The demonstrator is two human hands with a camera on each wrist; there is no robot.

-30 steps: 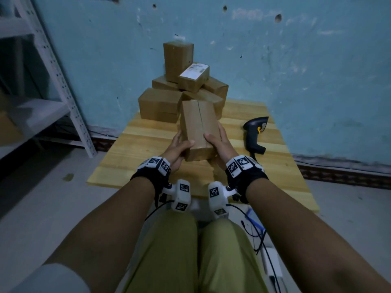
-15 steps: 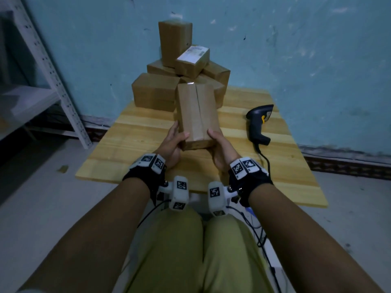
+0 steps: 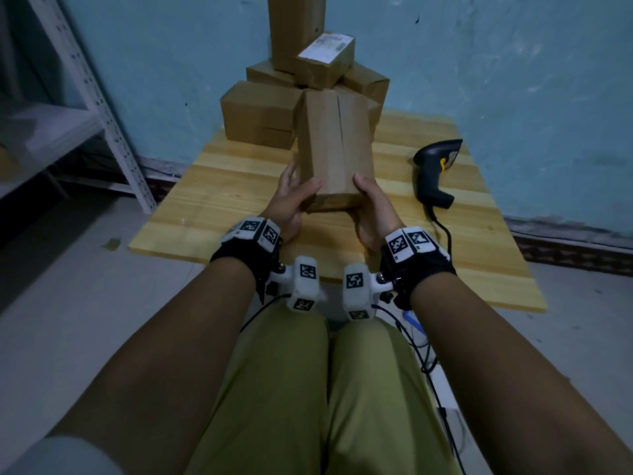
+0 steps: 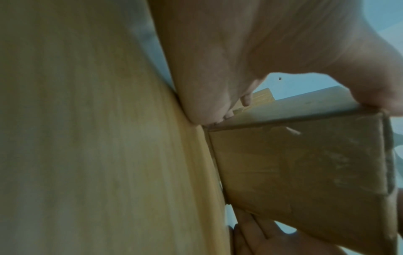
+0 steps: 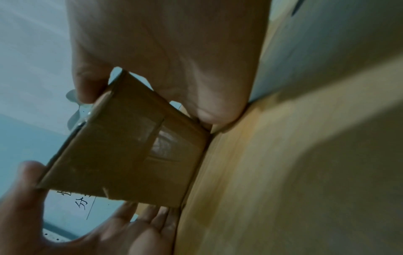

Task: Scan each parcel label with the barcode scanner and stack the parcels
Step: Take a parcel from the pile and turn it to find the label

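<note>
I hold a long brown parcel (image 3: 334, 145) between both hands over the wooden table (image 3: 212, 197), its far end tilted up. My left hand (image 3: 291, 200) grips the near left corner, thumb on the top face. My right hand (image 3: 371, 204) grips the near right corner the same way. The left wrist view shows the parcel's (image 4: 305, 163) taped end. In the right wrist view that end of the parcel (image 5: 130, 155) sits close to the table (image 5: 283, 172), and a white printed label (image 5: 82, 200) shows on the face by my left palm. The black barcode scanner (image 3: 435, 169) lies on the table to the right, untouched.
A pile of brown parcels (image 3: 260, 111) stands at the table's far end against the blue wall, one with a white label (image 3: 325, 49) on top. A grey metal shelf (image 3: 89, 97) stands to the left. The scanner's cable (image 3: 442, 231) runs off the near right edge.
The parcel's far end has tipped up, and my hands have slid from its sides to its near end. The view has dropped lower and closer.
</note>
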